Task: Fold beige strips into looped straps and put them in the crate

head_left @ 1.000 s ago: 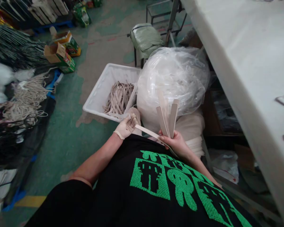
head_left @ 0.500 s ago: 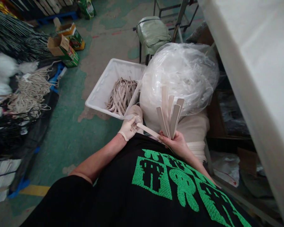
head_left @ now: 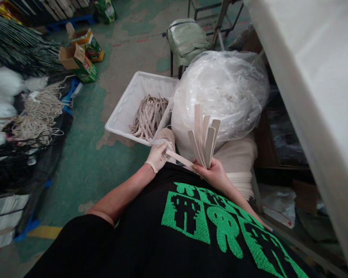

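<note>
My left hand (head_left: 159,155), in a pale glove, pinches one end of a flat beige strap (head_left: 178,157) at the near edge of the white bin. That strap runs across to my right hand (head_left: 210,170), which is bare and closed around a bundle of flat beige straps (head_left: 203,141). The bundle's ends fan upward above my fingers. Inside the white plastic bin (head_left: 120,108), just beyond my left hand, lies a heap of similar narrow straps (head_left: 149,117). A bit of whitish material by my left fingers is too indistinct to name.
A big clear plastic bag (head_left: 220,92) with white contents rests on folded beige fabric (head_left: 239,154) at the right. A white-topped table (head_left: 313,58) runs along the right side. Cord bundles (head_left: 40,112) and cardboard boxes (head_left: 78,63) occupy the left floor.
My right hand and its fanned bundle have shifted slightly left, toward my left hand. The left hand has barely moved and keeps its pinch on the strap.
</note>
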`<state>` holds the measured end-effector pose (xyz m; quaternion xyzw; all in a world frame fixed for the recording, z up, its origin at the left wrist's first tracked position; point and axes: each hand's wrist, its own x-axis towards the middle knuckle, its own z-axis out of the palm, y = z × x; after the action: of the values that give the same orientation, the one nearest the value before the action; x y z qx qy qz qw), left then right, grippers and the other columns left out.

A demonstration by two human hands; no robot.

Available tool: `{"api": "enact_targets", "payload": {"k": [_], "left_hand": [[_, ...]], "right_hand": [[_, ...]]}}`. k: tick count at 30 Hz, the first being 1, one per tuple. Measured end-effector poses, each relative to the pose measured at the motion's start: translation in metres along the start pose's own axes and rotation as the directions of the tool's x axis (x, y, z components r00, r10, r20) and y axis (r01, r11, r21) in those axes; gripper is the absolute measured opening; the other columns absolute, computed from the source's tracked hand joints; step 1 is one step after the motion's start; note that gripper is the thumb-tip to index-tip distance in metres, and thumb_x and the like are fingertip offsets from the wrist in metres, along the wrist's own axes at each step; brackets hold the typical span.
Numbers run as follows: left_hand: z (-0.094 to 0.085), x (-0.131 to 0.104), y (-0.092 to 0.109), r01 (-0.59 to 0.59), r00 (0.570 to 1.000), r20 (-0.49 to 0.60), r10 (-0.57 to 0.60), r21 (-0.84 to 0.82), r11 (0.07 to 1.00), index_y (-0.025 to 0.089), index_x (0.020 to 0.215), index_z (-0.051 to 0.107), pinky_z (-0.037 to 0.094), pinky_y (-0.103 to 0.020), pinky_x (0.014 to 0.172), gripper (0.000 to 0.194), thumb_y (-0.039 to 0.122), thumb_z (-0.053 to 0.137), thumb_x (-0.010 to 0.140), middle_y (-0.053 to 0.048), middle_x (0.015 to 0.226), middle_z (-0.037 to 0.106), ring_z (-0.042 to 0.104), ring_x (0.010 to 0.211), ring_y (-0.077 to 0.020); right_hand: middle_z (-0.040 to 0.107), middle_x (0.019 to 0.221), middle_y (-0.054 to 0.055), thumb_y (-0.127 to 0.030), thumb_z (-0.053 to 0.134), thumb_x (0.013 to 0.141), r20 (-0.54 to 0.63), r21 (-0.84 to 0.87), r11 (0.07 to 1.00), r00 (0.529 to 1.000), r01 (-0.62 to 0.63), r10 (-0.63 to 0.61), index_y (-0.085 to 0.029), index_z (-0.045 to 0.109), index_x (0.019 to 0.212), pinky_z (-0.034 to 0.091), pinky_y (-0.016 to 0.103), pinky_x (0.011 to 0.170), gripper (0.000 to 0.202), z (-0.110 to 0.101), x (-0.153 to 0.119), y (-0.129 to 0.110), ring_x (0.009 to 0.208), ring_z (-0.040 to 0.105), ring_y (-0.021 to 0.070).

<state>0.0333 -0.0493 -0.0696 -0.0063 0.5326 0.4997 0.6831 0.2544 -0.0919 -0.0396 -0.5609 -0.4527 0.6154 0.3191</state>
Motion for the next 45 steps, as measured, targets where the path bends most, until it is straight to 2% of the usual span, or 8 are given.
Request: {"api": "enact_targets", "payload": {"k": [9,14,19,23,28,31,37,45], "left_hand": [[-0.001,0.002,0.001,-0.044,0.997,-0.068,0.046,0.028,0.999,0.015,0.073,0.062,0.047,-0.019,0.055,0.025,0.019,0.086,0.068,0.003,0.065,0.065,0.057,0.055,-0.0079],[0.000,0.002,0.000,-0.044,0.997,-0.061,0.047,0.037,0.998,0.016,0.075,0.063,0.046,-0.018,0.055,0.026,0.019,0.087,0.067,0.002,0.067,0.068,0.059,0.057,-0.0080],[0.000,0.001,-0.002,-0.068,0.997,-0.029,0.069,0.054,0.996,0.016,0.074,0.063,0.049,-0.020,0.058,0.030,0.021,0.090,0.063,0.002,0.069,0.068,0.061,0.059,-0.0090],[0.000,0.001,-0.002,-0.090,0.996,-0.016,0.090,0.024,0.996,0.015,0.074,0.064,0.048,-0.019,0.058,0.027,0.020,0.089,0.064,0.002,0.068,0.068,0.060,0.060,-0.0087],[0.002,0.000,-0.002,-0.111,0.994,-0.010,0.111,0.021,0.994,0.014,0.071,0.062,0.048,-0.021,0.058,0.025,0.016,0.087,0.066,0.002,0.065,0.066,0.058,0.056,-0.0080],[0.003,0.001,-0.002,-0.117,0.993,-0.016,0.118,0.037,0.992,0.013,0.071,0.062,0.049,-0.021,0.059,0.025,0.015,0.087,0.066,0.002,0.065,0.065,0.057,0.054,-0.0076],[0.000,0.003,-0.003,-0.095,0.995,-0.017,0.096,0.051,0.994,0.014,0.071,0.061,0.047,-0.020,0.059,0.026,0.016,0.086,0.066,0.002,0.066,0.065,0.058,0.056,-0.0072],[0.000,0.001,-0.003,-0.087,0.995,-0.041,0.089,0.054,0.995,0.015,0.071,0.061,0.047,-0.019,0.058,0.029,0.017,0.088,0.063,0.004,0.065,0.064,0.058,0.058,-0.0069]], "right_hand": [[0.060,0.060,-0.001,-0.051,0.081,0.064,0.004,-0.024,1.000,1.000,0.002,-0.002,-0.018,0.068,0.084,0.040,0.026,0.040,0.040,0.001,0.004,0.003,0.043,0.047,0.0115],[0.060,0.060,-0.001,-0.049,0.080,0.066,0.024,-0.022,1.000,1.000,0.010,-0.010,-0.019,0.068,0.084,0.041,0.026,0.040,0.038,0.002,0.003,0.001,0.043,0.047,0.0115],[0.060,0.061,-0.001,-0.050,0.079,0.065,-0.006,-0.030,0.999,1.000,0.016,-0.016,-0.019,0.068,0.083,0.041,0.026,0.041,0.038,0.003,0.006,0.000,0.044,0.048,0.0119],[0.061,0.060,-0.001,-0.049,0.078,0.066,-0.001,-0.058,0.998,0.999,0.032,-0.032,-0.019,0.067,0.081,0.041,0.026,0.042,0.035,0.000,0.006,0.000,0.045,0.047,0.0119],[0.066,0.066,0.001,-0.047,0.076,0.071,0.087,-0.107,0.990,0.993,0.093,-0.084,-0.019,0.069,0.082,0.045,0.026,0.047,0.030,-0.003,0.004,0.002,0.052,0.054,0.0144],[0.067,0.066,0.001,-0.046,0.075,0.072,0.074,-0.117,0.988,0.993,0.103,-0.095,-0.019,0.070,0.085,0.043,0.026,0.045,0.030,-0.003,0.004,0.002,0.050,0.054,0.0139],[0.062,0.061,-0.001,-0.048,0.077,0.067,0.068,-0.068,0.997,0.997,0.029,-0.025,-0.020,0.069,0.084,0.039,0.025,0.039,0.033,-0.002,0.004,-0.004,0.043,0.047,0.0116],[0.065,0.063,0.000,-0.046,0.072,0.074,0.057,-0.161,0.980,0.992,0.117,-0.110,-0.019,0.070,0.086,0.042,0.026,0.045,0.029,-0.001,0.010,0.007,0.047,0.050,0.0132]]}}
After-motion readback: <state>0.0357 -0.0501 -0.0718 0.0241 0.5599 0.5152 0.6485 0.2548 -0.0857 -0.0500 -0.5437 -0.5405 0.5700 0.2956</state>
